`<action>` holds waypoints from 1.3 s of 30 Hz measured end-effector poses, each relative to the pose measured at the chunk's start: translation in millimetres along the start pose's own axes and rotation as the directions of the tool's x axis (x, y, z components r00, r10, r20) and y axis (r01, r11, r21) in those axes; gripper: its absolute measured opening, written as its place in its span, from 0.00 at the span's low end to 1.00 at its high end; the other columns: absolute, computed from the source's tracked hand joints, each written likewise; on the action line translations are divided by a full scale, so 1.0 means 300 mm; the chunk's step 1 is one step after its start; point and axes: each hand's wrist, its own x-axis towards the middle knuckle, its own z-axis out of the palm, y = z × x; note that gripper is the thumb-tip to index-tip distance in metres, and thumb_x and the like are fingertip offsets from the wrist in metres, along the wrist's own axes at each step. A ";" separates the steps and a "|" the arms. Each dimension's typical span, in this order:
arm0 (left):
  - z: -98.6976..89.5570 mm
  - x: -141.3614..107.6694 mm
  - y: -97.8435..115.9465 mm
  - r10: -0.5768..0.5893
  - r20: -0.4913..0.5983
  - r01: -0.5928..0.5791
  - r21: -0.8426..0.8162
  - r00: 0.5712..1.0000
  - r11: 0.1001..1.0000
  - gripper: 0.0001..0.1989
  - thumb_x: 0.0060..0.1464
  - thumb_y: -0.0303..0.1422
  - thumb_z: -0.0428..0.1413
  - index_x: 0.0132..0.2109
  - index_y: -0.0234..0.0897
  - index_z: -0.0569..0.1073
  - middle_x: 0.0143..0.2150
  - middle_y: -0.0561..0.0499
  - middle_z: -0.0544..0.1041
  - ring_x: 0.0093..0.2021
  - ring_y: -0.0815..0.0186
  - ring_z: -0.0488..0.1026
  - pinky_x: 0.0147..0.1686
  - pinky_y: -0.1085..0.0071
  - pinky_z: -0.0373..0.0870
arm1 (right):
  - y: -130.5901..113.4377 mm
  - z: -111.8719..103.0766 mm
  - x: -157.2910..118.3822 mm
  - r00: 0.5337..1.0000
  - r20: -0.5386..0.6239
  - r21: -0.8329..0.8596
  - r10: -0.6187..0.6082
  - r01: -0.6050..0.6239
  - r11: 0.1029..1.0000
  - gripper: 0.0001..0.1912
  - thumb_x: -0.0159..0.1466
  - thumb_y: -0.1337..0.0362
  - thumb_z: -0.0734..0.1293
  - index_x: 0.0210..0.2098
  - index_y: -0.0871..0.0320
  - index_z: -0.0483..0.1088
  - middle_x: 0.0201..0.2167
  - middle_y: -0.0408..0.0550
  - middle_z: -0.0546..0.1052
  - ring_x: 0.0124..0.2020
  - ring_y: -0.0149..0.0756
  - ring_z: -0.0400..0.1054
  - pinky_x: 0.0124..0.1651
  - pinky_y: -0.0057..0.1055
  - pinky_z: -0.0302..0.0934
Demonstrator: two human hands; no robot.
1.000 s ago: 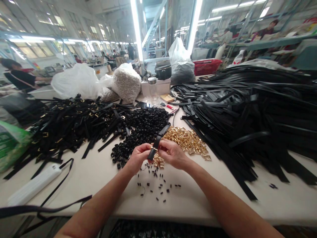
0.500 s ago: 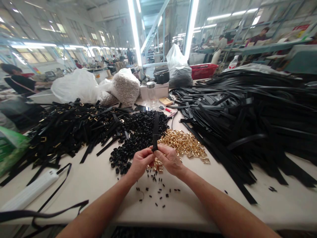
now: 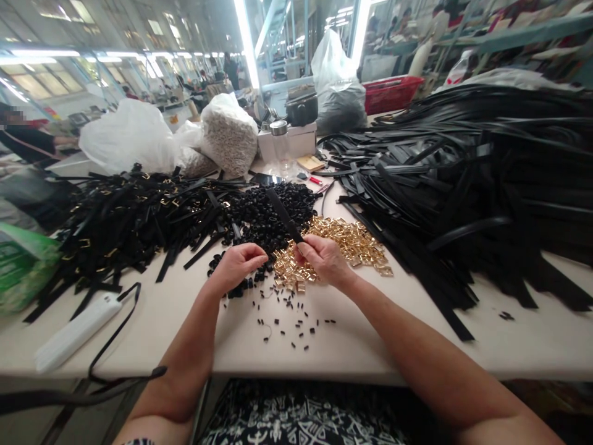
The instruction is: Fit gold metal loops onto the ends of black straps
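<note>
My right hand point(image 3: 323, 258) is closed on the lower end of a short black strap point(image 3: 283, 213), which points up and to the left over the piles. My left hand point(image 3: 241, 266) is apart from it, fingers pinched together beside the heap of small black loops point(image 3: 259, 225); what it holds, if anything, is too small to make out. Gold buckles point(image 3: 356, 241) lie heaped around and behind my right hand. Several tiny black pieces point(image 3: 300, 334) are scattered on the table nearer to me.
Black straps with gold buckles point(image 3: 139, 216) are piled at left, long black straps point(image 3: 417, 179) at right. A white power strip point(image 3: 76, 330) and cable lie front left. Plastic bags point(image 3: 127, 136), a jar point(image 3: 280, 145) and a red basket point(image 3: 391, 94) stand behind.
My left hand has come off the strap and moved left. The strap, now in my right hand alone, has tilted from upright to the left. The view has tipped downward.
</note>
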 end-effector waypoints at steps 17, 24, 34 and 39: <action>-0.012 -0.036 -0.015 0.034 0.262 -0.150 0.437 0.964 0.887 0.04 0.44 0.29 0.58 0.31 0.40 0.76 0.26 0.55 0.75 0.26 0.69 0.67 0.27 0.73 0.57 | -0.003 0.007 -0.011 0.996 0.054 -0.351 -0.075 0.090 0.932 0.15 0.66 0.61 0.60 0.24 0.58 0.67 0.22 0.42 0.72 0.22 0.27 0.63 0.29 0.26 0.53; -0.002 -0.013 -0.019 -0.062 -0.039 0.053 -0.204 0.997 0.978 0.10 0.47 0.31 0.58 0.39 0.36 0.76 0.32 0.51 0.79 0.29 0.68 0.74 0.31 0.73 0.69 | -0.006 0.017 -0.018 0.994 0.098 -0.312 -0.047 0.076 0.947 0.17 0.68 0.60 0.59 0.24 0.58 0.66 0.21 0.41 0.72 0.22 0.28 0.63 0.29 0.26 0.53; 0.126 -0.016 0.032 -0.151 -0.062 0.059 -0.730 0.987 0.681 0.11 0.43 0.35 0.66 0.34 0.34 0.78 0.30 0.51 0.80 0.28 0.71 0.75 0.32 0.75 0.73 | -0.013 0.043 -0.034 0.987 0.137 -0.363 -0.078 0.124 0.924 0.15 0.69 0.62 0.59 0.26 0.58 0.66 0.23 0.43 0.73 0.23 0.29 0.64 0.29 0.26 0.53; 0.150 -0.021 0.029 -0.142 -0.059 0.051 -0.747 0.988 0.663 0.10 0.45 0.34 0.65 0.35 0.35 0.78 0.29 0.52 0.79 0.27 0.73 0.73 0.30 0.77 0.70 | -0.008 0.054 -0.039 0.986 0.143 -0.419 -0.085 0.138 0.897 0.15 0.68 0.61 0.60 0.26 0.58 0.65 0.23 0.42 0.72 0.23 0.29 0.63 0.29 0.25 0.52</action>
